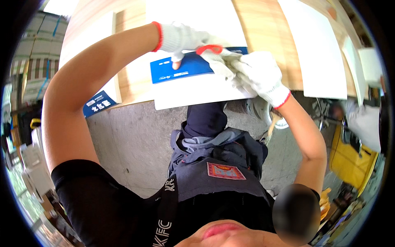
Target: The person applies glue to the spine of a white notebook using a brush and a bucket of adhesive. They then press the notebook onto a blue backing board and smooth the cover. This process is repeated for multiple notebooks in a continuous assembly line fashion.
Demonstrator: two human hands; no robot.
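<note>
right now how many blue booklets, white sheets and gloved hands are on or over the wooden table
blue booklets: 2, one under the hands, one at the table's left edge
white sheets: 4 that show clearly
gloved hands: 2, left hand, right hand
total: 8

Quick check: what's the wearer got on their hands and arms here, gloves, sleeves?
Both hands wear white knit work gloves with red-trimmed cuffs: left hand, right hand. One left fingertip pokes out uncovered. Forearms are bare; short black sleeves end at the upper arms.

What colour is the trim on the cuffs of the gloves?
Red trim on the white knit gloves, clearest in the head view.
</note>
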